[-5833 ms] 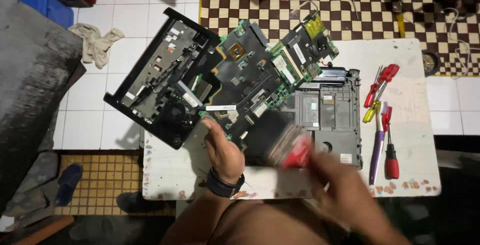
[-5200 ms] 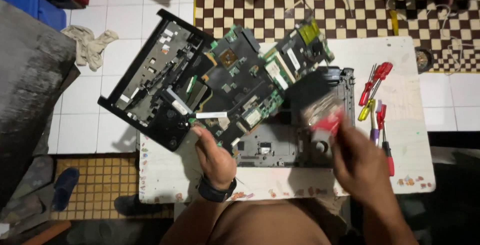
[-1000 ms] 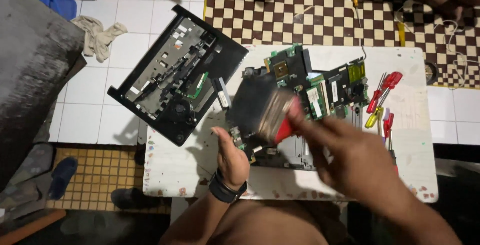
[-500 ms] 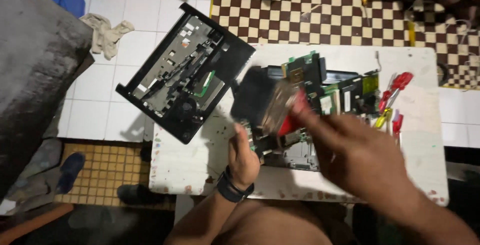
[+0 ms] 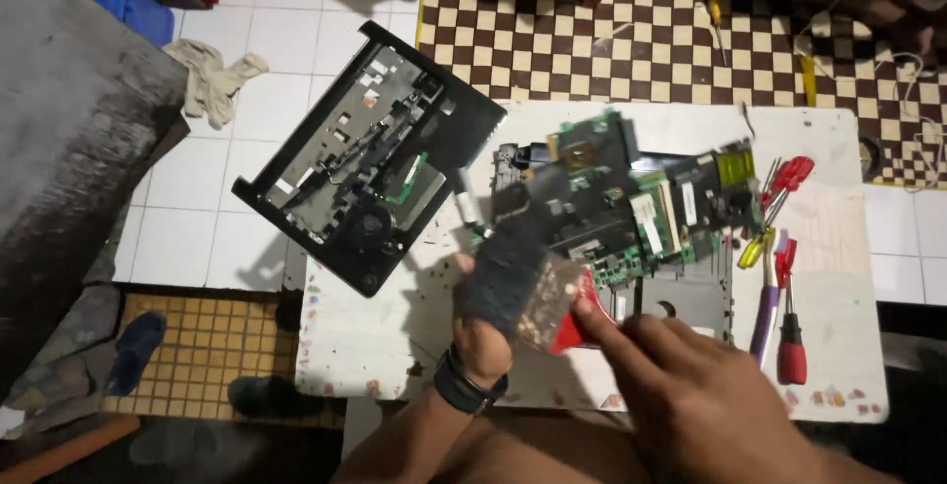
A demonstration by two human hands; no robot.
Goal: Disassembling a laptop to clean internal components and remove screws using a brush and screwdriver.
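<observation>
While the left hand, banded by a dark wristwatch, closes its fingers on the near edge of a green laptop circuit board, a flat black sheet at that end of the board covers most of the hand. That board lies across a grey laptop base shell on the paint-flecked white table, near its middle. Right hand sits nearer and to the right, fingers closed round a red-handled brush whose blurred bristles meet the board's near left corner. An emptied black laptop casing overhangs the table's far left corner. Several red, yellow and purple-handled screwdrivers lie along the right side, just beside the shell.
</observation>
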